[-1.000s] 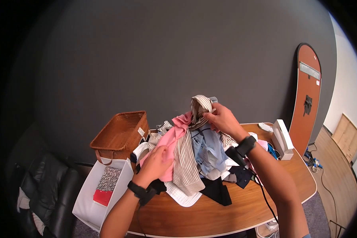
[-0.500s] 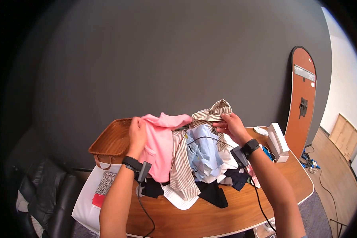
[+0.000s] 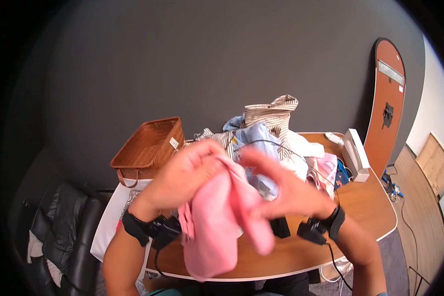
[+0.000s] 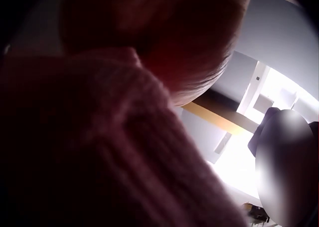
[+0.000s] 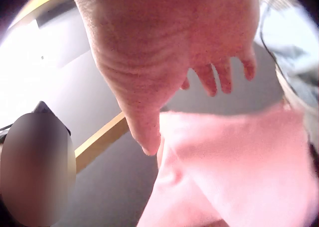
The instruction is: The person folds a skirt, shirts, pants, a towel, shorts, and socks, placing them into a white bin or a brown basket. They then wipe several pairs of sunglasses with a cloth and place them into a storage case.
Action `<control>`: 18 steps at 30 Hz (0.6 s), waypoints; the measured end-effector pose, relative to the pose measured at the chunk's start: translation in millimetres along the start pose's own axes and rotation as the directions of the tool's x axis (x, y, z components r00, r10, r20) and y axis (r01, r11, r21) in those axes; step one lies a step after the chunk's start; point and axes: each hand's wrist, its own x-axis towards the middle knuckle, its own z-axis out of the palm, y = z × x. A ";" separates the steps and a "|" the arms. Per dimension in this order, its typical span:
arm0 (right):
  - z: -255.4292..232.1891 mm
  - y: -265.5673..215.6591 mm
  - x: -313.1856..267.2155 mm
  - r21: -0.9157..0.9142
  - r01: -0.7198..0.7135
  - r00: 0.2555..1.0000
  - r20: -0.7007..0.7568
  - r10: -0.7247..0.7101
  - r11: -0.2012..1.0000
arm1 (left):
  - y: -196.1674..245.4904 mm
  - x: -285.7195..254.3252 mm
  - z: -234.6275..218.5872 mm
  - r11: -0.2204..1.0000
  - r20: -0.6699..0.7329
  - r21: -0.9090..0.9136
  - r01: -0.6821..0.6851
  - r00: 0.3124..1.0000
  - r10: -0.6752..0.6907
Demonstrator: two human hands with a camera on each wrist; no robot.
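A pink garment [image 3: 212, 232] hangs in the air over the front of the table, slightly blurred. My left hand [image 3: 180, 180] grips it near its top, the fingers curled into the cloth. In the left wrist view, dark ribbed pink fabric [image 4: 149, 157] fills much of the picture. My right hand [image 3: 293, 192] is on the garment's other side with its fingers spread. The right wrist view shows that hand's fingers extended and its thumb [image 5: 147, 137] right at the garment's edge. Behind both hands lie a striped shirt [image 3: 269, 116] and a light blue shirt [image 3: 256, 135].
A brown woven basket [image 3: 145, 148] stands at the table's left, with a white bin [image 3: 106, 232] below it. More clothes [image 3: 325, 170] lie to the right, beside a long white box [image 3: 355, 155]. Cables run from both wrist cameras.
The pink garment has come off the pile toward me, held by my left hand. My right hand has let go of the striped shirt and moved to the pink garment.
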 end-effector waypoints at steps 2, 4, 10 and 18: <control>22.1 -15.2 -22.5 0.138 -0.353 0.902 0.313 0.297 0.925 | -14.0 -12.6 16.2 0.999 0.005 0.023 0.046 0.999 -0.046; 33.9 -0.9 -53.2 0.134 -0.331 0.924 0.248 0.292 0.934 | -26.0 -25.8 26.1 0.968 0.089 0.159 0.193 0.974 -0.208; 3.8 21.5 -103.2 -0.190 -0.398 0.817 0.371 0.441 0.897 | -78.2 -58.1 35.5 0.796 0.401 0.419 0.436 0.698 -0.593; -12.5 25.7 -139.9 0.100 -0.666 0.725 0.320 0.610 0.739 | -108.5 -63.2 31.8 0.777 0.195 0.530 0.339 0.843 -0.501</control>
